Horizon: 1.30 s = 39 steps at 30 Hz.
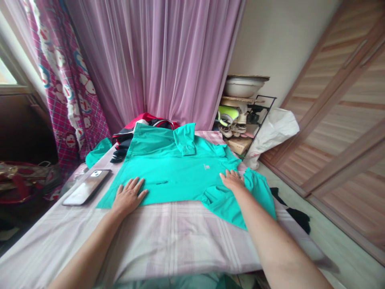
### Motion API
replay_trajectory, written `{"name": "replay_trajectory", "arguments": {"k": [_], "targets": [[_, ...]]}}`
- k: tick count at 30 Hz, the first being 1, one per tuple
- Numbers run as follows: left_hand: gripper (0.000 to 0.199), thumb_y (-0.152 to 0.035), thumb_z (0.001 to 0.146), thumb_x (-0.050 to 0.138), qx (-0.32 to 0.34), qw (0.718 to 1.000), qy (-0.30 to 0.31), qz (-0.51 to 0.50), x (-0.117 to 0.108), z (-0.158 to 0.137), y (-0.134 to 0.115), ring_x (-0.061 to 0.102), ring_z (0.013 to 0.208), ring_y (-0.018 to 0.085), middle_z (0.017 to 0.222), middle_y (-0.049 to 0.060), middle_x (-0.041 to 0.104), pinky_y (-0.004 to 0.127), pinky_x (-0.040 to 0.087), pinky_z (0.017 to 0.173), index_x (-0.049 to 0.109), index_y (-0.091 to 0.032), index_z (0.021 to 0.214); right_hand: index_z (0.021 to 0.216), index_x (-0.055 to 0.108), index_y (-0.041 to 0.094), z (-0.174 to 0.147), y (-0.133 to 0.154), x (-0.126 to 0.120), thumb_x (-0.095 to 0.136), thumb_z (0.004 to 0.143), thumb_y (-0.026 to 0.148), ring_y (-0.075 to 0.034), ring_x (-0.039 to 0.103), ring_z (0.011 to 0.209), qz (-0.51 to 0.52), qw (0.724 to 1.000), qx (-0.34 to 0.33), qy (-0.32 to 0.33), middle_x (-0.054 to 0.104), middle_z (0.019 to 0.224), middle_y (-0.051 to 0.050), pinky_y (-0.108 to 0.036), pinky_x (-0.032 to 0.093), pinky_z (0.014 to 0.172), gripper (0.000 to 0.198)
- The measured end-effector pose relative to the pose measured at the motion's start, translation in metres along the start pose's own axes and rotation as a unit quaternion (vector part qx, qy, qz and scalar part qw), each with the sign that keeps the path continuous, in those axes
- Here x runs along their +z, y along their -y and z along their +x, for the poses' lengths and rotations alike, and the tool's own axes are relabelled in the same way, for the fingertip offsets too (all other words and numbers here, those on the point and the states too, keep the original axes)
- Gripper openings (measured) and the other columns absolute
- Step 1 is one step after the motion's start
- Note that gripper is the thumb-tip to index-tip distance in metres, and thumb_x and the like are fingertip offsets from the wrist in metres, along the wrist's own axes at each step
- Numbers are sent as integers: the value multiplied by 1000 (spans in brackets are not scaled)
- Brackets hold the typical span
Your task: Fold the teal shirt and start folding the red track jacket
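We rested left hand (129, 196), spread, right hand (233, 180), loosely spread, on turquoise jacket (180, 172); sleeve (230, 208) near right edge of plaid sheet (186, 241) risked sliding off if tugged.

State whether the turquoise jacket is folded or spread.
Mostly spread: the jacket lies flat under left hand and right hand, one sleeve folded across it.

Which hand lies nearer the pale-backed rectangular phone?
The left hand, on the turquoise fabric garment; the right hand lies farther off, by the white logo.
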State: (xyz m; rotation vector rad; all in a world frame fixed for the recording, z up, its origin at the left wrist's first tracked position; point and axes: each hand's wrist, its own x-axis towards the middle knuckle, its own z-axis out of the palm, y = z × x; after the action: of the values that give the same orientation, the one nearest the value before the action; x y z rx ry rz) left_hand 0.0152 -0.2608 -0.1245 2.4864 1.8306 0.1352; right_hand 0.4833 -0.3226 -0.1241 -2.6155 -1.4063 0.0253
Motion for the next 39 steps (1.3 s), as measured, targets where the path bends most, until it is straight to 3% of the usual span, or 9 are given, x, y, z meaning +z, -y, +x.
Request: {"name": "replay_trajectory", "arguments": {"k": [5,7,10,18,20,25,29,34,39], "targets": [[63,-54,97,37,-3,1000,1,8,0,-1,-1,23,154,30,166,4,32,56,21,121,35,-32,157,153,44,22,-3,12,-10,30,101,49,-31,33,149,-22,997,-67,20,36,162,-15,-59,25,118,61],[63,-54,98,37,-2,1000,1,11,-1,-2,-1,23,154,30,166,4,32,55,20,122,36,-31,157,150,50,21,2,13,-16,33,100,52,-34,40,145,-33,996,-55,60,42,158,-18,-62,31,114,61],[64,-55,97,36,0,1000,2,12,-3,-2,-2,24,154,30,166,4,32,54,21,122,36,-32,157,145,55,18,12,18,-23,33,100,51,-37,46,140,-42,996,-60,58,47,153,-21,-63,34,111,60],[63,-52,98,39,-2,999,1,34,-3,-5,-2,25,153,29,165,3,33,53,23,122,36,-31,157,152,46,21,28,29,-25,40,101,42,-30,26,151,-68,989,-129,26,34,163,-14,-54,18,122,55],[61,-50,98,39,5,999,-10,39,-2,-5,-1,27,153,29,164,4,34,54,24,121,37,-30,156,153,43,21,33,24,-23,37,101,44,-28,23,152,-95,988,-117,29,32,165,-11,-54,15,123,57],[60,-49,98,39,15,998,-28,48,4,-6,2,30,152,29,164,5,36,56,26,120,39,-29,155,157,36,18,43,14,-17,20,103,48,-29,28,150,-100,994,19,49,34,163,-14,-57,22,120,63],[60,-49,97,40,18,998,-36,52,9,-5,6,31,151,29,163,4,37,56,27,120,40,-31,154,156,38,14,45,14,-18,20,103,46,-29,29,150,-82,995,27,47,35,162,-16,-56,26,118,64],[60,-49,97,42,21,998,-44,36,10,-5,5,31,151,30,162,5,38,57,27,120,42,-30,154,155,39,14,29,23,-28,27,103,44,-29,24,152,-100,994,-12,31,29,165,-15,-57,19,121,62],[57,-49,97,45,13,999,-53,4,4,-9,-3,33,150,30,161,7,41,57,27,120,46,-29,151,155,41,24,-21,48,-14,33,101,45,-30,29,150,-48,992,-110,-31,32,164,-13,-59,26,116,58]]}}
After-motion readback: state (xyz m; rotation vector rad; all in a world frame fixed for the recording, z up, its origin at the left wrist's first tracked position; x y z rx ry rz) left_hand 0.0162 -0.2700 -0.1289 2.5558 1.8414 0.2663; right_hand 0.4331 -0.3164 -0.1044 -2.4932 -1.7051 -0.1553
